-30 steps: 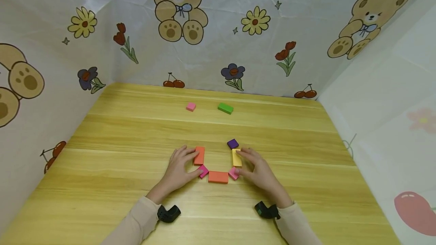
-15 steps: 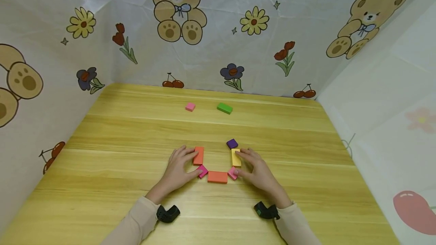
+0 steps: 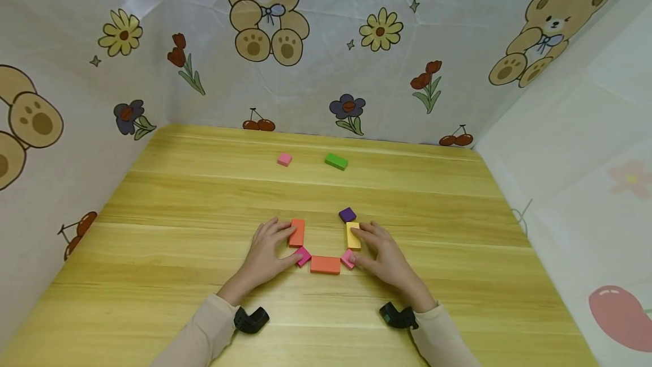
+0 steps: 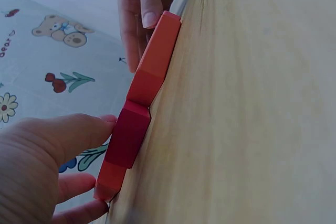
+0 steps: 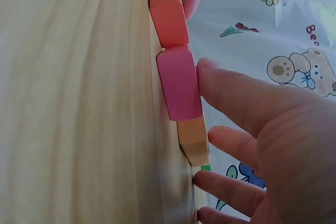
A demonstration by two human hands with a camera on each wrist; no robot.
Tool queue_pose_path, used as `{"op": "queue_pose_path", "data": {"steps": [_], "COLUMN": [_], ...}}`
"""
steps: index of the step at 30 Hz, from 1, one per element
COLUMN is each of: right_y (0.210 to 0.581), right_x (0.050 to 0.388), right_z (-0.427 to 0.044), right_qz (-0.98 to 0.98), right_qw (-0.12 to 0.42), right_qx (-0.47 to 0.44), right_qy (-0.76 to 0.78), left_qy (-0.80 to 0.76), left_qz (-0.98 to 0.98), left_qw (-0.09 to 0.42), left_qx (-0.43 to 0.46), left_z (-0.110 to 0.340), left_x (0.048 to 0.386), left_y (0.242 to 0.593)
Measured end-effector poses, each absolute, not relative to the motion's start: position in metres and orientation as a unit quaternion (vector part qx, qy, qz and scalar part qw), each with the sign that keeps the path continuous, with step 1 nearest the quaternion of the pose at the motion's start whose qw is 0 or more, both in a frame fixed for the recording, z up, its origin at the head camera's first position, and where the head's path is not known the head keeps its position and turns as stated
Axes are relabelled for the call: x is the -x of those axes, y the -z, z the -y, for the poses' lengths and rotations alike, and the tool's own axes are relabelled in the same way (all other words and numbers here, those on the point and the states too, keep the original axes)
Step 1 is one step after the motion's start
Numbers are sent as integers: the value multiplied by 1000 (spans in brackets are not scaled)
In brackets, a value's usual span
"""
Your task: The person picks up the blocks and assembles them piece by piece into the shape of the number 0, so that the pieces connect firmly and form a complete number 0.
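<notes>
A U-shaped row of small blocks lies flat on the table. My left hand (image 3: 268, 249) touches its left side: the thumb rests on the magenta block (image 3: 303, 256) and a fingertip is on the upright-lying orange block (image 3: 297, 233). On the other side my right hand (image 3: 383, 252) has its thumb on the pink block (image 3: 348, 259) and its fingers at the yellow block (image 3: 354, 236). Between the two corners sits another orange block (image 3: 325, 265), untouched. A purple block (image 3: 347, 214) meets the far end of the yellow one. Both wrist views show fingertips against block tops, not curled round them.
Farther back on the wooden table (image 3: 214, 186) lie a light pink block (image 3: 284, 159) and a green block (image 3: 336, 161), apart from each other. A patterned cloth (image 3: 316, 84) with bears and flowers walls the table's back and sides.
</notes>
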State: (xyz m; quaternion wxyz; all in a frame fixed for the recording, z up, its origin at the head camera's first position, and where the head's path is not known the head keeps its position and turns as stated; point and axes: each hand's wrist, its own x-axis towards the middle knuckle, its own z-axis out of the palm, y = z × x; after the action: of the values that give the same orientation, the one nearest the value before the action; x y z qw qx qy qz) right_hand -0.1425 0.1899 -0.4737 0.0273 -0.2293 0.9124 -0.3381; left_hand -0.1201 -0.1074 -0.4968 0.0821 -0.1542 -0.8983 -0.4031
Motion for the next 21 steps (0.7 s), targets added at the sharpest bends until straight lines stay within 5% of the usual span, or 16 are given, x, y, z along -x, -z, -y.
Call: {"op": "queue_pose_path", "data": {"steps": [21], "right_y": [474], "right_x": [142], "right_z": [-190], "right_qz": [-917], "right_qw": [23], "right_qx": [234], "right_qy": [322], "left_qy": [404], "left_qz": [898], "left_qw": [84], "left_qx": [153], "left_z": [107], "left_x": [120], "left_y": [498]}}
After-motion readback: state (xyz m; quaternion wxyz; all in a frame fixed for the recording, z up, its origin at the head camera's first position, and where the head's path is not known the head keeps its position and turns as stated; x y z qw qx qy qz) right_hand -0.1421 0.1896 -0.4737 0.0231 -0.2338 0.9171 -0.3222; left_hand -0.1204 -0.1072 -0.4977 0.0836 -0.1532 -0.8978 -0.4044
